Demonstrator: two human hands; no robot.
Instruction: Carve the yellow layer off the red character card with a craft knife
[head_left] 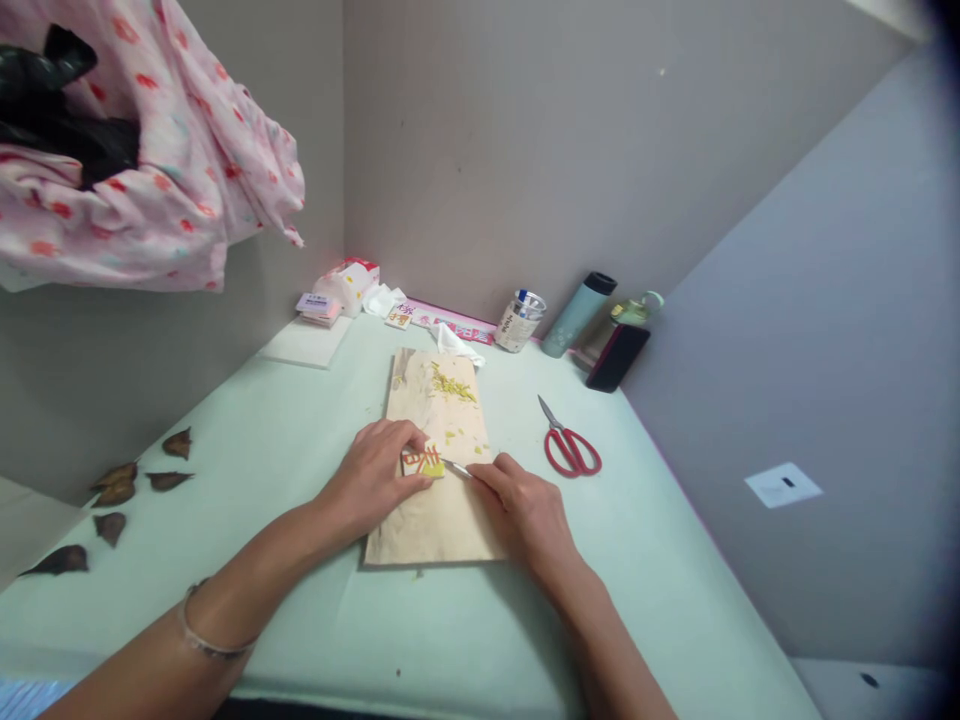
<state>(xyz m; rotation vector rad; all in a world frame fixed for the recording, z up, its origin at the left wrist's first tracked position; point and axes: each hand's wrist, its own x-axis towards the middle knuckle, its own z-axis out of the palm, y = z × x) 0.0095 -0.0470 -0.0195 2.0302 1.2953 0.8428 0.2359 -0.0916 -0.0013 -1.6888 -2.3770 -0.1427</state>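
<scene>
A small flat block (pixel 422 461) with red character strokes and yellow-green cut areas lies on a wooden board (pixel 435 530). My left hand (pixel 382 462) pins the block by its left side, thumb and fingers closed around its edges. In my right hand (pixel 523 497) is a slim carving knife (pixel 457 468), gripped like a pen. Its blade tip meets the block's right edge. Yellow-green shavings (pixel 452 385) are scattered over the far part of the board, with a few crumbs beside the block.
Red-handled scissors (pixel 571 452) lie right of the board. Along the back stand a can (pixel 520 320), a teal bottle (pixel 579 315) and a phone (pixel 617 358). Crumpled tissue (pixel 456 345) touches the board's far end. Dry brown pods (pixel 112 485) lie left; a pink cloth (pixel 187 170) hangs above.
</scene>
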